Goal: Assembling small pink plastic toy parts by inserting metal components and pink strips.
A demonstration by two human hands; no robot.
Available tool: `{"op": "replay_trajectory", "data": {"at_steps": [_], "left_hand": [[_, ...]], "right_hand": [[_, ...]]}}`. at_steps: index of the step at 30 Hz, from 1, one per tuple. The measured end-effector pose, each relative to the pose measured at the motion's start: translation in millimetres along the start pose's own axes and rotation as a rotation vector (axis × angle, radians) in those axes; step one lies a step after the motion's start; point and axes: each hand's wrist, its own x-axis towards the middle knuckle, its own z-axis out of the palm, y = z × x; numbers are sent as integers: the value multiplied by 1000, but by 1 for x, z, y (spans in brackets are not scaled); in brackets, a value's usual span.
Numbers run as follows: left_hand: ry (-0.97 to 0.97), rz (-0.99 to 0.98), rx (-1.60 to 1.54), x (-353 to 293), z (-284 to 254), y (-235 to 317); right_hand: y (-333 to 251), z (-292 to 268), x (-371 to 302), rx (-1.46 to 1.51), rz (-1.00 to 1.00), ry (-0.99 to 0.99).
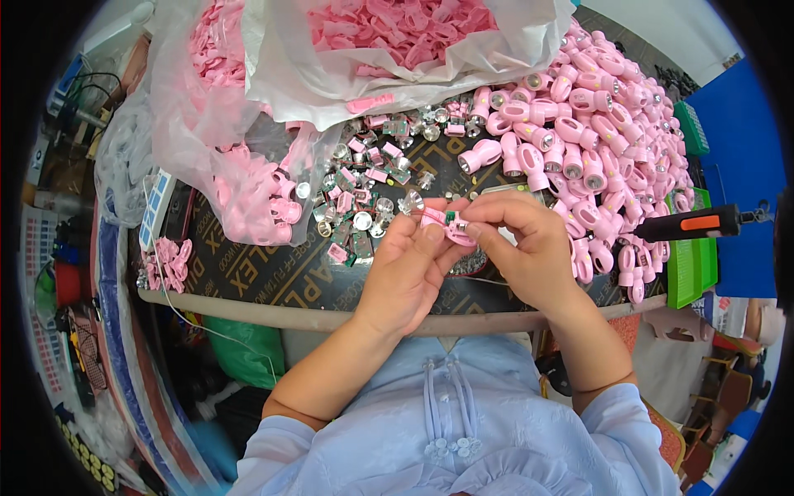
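Close over the table's front edge, my left hand (404, 277) grips a pink flashlight shell half (461, 236) between thumb and fingers. A silvery reflector (410, 202) and a small green circuit board (452, 217) show at the shell. My right hand (529, 246) is closed on the shell's other side, thumb and forefinger pinched at the board. Whether the fingertips hold the board or only the shell is hidden. Just beyond my hands lies a heap of loose reflector and circuit board assemblies (362, 220) with pink parts.
Assembled pink flashlights (591, 124) are piled at the right. White sacks (289, 74) of pink shell parts (405, 29) stand at the back. A clear bag (256, 198) holds pink shells at left. A black electric screwdriver (691, 223) hangs at right beside a green tray (691, 260).
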Motion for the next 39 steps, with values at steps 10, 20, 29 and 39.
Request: {"op": "replay_trajectory", "data": {"at_steps": [10,20,29,39], "left_hand": [[14,-17,47,-2,2,-1],[-22,-25,-81,-3,1,-2],[18,55,-39,-7,16,-8],[-46,366,1444,-6,3,22]], "right_hand": [[-4,-2,-4,-50,-14,-14],[-1,4,-10,-283,-233,-38],[7,13,-18,-340,-391,117],[14,17,-32,426,295,88]]}}
